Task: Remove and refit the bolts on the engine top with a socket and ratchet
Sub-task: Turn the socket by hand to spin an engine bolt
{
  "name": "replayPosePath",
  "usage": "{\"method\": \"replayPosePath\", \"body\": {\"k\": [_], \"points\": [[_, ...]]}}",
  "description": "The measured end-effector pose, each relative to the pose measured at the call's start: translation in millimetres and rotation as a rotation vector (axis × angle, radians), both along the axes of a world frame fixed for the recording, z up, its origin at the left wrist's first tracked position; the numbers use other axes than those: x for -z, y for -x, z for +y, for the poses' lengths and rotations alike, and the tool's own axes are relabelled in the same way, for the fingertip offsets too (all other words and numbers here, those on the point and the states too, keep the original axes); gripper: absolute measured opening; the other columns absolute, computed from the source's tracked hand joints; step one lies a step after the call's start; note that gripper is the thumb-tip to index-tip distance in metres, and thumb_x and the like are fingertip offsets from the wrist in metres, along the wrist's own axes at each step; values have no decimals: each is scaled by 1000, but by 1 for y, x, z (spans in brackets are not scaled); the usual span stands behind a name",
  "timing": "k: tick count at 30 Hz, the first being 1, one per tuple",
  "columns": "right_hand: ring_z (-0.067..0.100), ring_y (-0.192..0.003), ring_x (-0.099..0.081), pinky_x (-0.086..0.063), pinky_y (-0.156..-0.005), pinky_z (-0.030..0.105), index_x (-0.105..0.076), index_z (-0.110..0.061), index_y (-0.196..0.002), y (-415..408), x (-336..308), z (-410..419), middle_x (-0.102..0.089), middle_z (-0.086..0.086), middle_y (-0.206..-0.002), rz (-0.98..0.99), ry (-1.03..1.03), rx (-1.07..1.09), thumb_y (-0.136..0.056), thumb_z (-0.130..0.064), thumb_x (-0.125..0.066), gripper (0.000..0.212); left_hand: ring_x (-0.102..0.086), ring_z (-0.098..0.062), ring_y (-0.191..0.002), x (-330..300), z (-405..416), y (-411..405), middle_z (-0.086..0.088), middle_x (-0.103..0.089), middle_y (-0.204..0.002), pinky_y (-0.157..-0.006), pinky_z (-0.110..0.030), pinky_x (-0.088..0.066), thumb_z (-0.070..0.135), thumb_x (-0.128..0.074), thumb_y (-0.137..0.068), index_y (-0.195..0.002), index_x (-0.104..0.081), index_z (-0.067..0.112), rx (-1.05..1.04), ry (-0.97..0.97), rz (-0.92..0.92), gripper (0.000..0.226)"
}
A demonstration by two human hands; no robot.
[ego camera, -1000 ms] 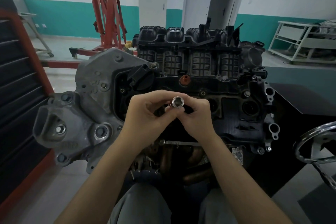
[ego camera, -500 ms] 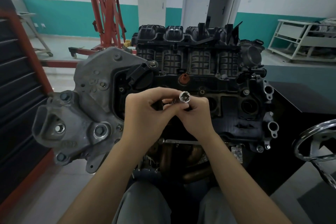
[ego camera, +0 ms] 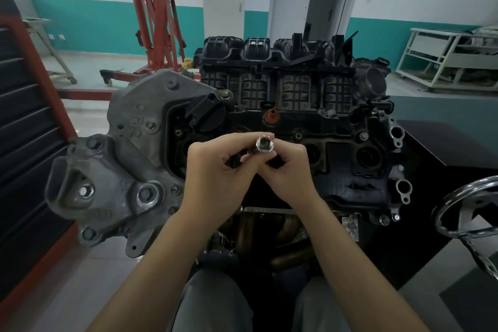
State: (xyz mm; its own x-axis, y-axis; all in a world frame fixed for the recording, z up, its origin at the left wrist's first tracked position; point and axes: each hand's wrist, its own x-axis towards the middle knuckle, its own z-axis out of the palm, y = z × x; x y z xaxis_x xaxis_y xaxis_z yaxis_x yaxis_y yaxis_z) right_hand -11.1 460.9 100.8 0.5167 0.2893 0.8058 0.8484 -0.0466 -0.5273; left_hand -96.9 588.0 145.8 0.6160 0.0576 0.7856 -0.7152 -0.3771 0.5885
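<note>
Socket (ego camera: 265,143): bright metal, held in the air above the near middle of the engine top (ego camera: 347,159), open end turned toward the camera. Something dark and slim sits behind and under it between the two hands; likely the ratchet or an extension, but too hidden to say which.

Left hand (ego camera: 215,175): fingers curled, thumb and forefinger closing on the socket's left side. Right hand (ego camera: 291,170): fingers curled likewise, tips pinching the socket's right side and the dark piece beneath. The two hands touch each other at the knuckles, wrists angled inward, both forearms reaching up from the lower edge of the view. Neither hand touches the engine.

Step, as judged: tool assembly, seating the socket on its drive before any bolt is worked. No bolt appears to be in the hands.

Bolts: one plain hex bolt (ego camera: 225,94) stands at the far left of the cover beside the black plastic cap (ego camera: 207,113); smaller ones (ego camera: 363,136) sit along the cover's edge. All look seated, so removal seems not yet begun.

Next move calls for: socket pushed fully home on the square drive, then lowered square onto a bolt head, one hand steadying the head of the tool while the other swings the handle.

Surroundings: grey cast bracket (ego camera: 129,170) on the engine's left, red engine hoist (ego camera: 156,21) behind, chrome handwheel (ego camera: 474,210) at the right edge.
</note>
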Motion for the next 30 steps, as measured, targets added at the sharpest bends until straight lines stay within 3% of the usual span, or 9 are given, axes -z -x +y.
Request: {"method": "replayPosePath", "body": {"k": [3, 5, 11, 17, 19, 22, 25, 28, 30], "points": [[-7, -90, -63, -47, -78, 14, -67, -8, -101, 2, -1, 0, -63, -18, -95, -14, 42, 0, -86, -11, -62, 16, -68, -10, -100, 0, 4, 0, 3, -74, -99, -87, -23, -52, -2, -68, -81, -103, -72, 11, 165, 54, 82, 26], [-7, -86, -63, -47, -75, 12, -70, -1, -98, 1, 1, 0, -65, -14, -91, -3, 23, 20, -85, -13, -62, 19, -68, -16, -101, -1, 6, 1, -3, -74, -100, -89, -29, -53, -4, -67, -80, -103, -71, 10, 260, 62, 114, 27], [19, -88, -71, -57, -77, 39, -72, 5, -96, 0, 2, 0, -73, 12, -92, 57, -16, 41, -82, -4, -72, 17, -70, -9, -87, 0, 3, -1, 5, -73, -89, -79, -23, -55, 4, -81, -69, -91, -71, 16, 62, 56, 10, 27], [-10, -83, -61, -44, -74, 9, -68, -3, -100, 3, 0, 2, -61, -21, -90, -23, 44, 48, -87, -12, -61, 17, -70, -20, -97, 0, 6, 0, -7, -74, -95, -87, -29, -54, -7, -69, -78, -100, -69, 10, 292, 190, 91, 27], [-4, -83, -65, -50, -74, 17, -70, -1, -95, 0, 3, 0, -67, -11, -88, 14, 22, 59, -86, -9, -65, 13, -70, -22, -97, 0, 8, -1, -9, -74, -96, -87, -31, -54, -4, -72, -76, -100, -69, 7, 321, 178, 117, 26], [18, -88, -71, -57, -77, 36, -72, 4, -94, -2, 5, -1, -73, 10, -91, 61, 11, 75, -82, 0, -70, 13, -70, -12, -88, 2, 3, -1, 3, -74, -87, -79, -24, -55, 5, -82, -69, -89, -72, 13, 94, 116, 43, 24], [11, -91, -69, -54, -80, 29, -71, 0, -95, 2, 1, 0, -72, 2, -94, 32, 7, 48, -85, -7, -68, 12, -70, -8, -86, 5, -2, -2, 7, -72, -88, -77, -22, -55, 7, -80, -73, -90, -71, 17, -1, 106, -30, 22], [-3, -89, -64, -50, -77, 18, -67, -6, -102, 3, 0, 1, -65, -13, -95, -5, 33, 25, -87, -12, -62, 17, -70, -12, -94, 5, 2, -2, 3, -74, -93, -83, -25, -54, 0, -72, -77, -98, -71, 15, 158, 135, 32, 26], [-3, -87, -65, -51, -76, 18, -70, 0, -100, 0, 3, 0, -67, -8, -92, 12, 13, 44, -86, -8, -65, 17, -69, -14, -96, 3, 4, -1, 0, -74, -95, -84, -23, -53, -3, -71, -78, -100, -70, 14, 233, 110, 60, 28]]}}
